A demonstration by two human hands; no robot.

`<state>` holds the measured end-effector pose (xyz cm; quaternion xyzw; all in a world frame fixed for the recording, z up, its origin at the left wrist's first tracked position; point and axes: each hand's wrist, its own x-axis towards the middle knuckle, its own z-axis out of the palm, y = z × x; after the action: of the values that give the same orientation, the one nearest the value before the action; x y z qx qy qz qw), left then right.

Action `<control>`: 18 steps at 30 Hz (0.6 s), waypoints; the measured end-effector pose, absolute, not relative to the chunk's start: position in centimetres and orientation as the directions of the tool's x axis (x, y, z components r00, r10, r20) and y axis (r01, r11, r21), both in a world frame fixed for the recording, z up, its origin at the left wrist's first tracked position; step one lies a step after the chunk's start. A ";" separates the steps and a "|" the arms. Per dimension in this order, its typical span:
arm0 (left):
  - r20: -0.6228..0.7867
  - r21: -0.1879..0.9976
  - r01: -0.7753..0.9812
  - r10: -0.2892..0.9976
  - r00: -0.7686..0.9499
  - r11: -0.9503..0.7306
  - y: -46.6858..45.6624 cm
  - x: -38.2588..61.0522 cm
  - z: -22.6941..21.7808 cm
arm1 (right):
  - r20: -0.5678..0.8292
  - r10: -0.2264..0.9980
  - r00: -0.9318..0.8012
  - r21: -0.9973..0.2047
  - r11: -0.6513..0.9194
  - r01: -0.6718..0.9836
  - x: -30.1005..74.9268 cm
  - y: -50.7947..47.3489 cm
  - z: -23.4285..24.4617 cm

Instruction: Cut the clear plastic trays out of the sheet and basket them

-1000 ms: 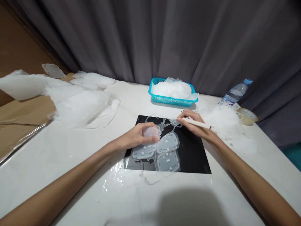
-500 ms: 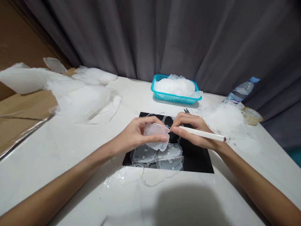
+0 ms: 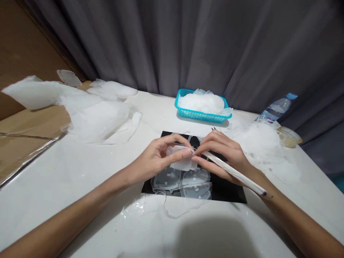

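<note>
My left hand (image 3: 159, 154) grips a small translucent white flexible sheet piece (image 3: 184, 164), with the thumb in front and fingers behind. At that piece's right edge, the thumb and fingertips of my right hand (image 3: 223, 150) are closed together. A white pen-like tool (image 3: 236, 172) lies in my right hand, its rear end pointing back over the wrist and its tip hidden by the fingers. Beneath both hands is a black sheet (image 3: 227, 191), with several translucent cut-out pieces (image 3: 197, 190) lying on its left part.
A turquoise basket (image 3: 202, 115) holds white fluffy material. More of this white material (image 3: 94, 120) is heaped at left, over cardboard (image 3: 32, 123). Another heap (image 3: 260, 138) sits at right by a water bottle (image 3: 278, 107) and a tape roll (image 3: 290, 137). Dark pointed tips (image 3: 213, 129) show behind my right hand.
The piece in my left hand has tilted, so less of its face shows. My right fingers have come up against its edge, and the white tool has swung to a steeper slant.
</note>
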<state>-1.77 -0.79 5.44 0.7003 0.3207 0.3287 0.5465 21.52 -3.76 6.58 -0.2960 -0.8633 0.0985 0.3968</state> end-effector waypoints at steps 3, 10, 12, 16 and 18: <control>0.131 0.977 0.060 0.801 0.585 -0.204 -1.0 -1.7 5.5 | 0.677 0.546 -0.494 -0.312 0.820 0.479 21.4 -3.8 6.3; 0.093 0.991 0.017 0.790 0.606 -0.130 -1.0 -2.0 5.4 | 0.712 0.502 -0.491 -0.240 0.831 0.501 21.8 -4.0 6.3; 0.093 0.994 -0.014 0.785 0.613 -0.107 -0.9 -2.2 5.3 | 0.723 0.461 -0.515 -0.181 0.845 0.503 21.8 -4.1 6.5; 0.114 0.993 -0.095 0.757 0.644 -0.069 -0.8 -2.4 4.9 | 0.727 0.342 -0.596 0.026 0.853 0.521 22.0 -4.4 7.1; 0.120 0.991 -0.122 0.748 0.653 -0.052 -0.7 -2.4 4.7 | 0.723 0.301 -0.621 0.089 0.852 0.516 22.1 -4.5 7.3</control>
<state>-2.42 -0.72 4.69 0.6419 0.2434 0.3378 0.6439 22.08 -4.50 7.33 -0.2298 -0.8886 -0.1453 0.3694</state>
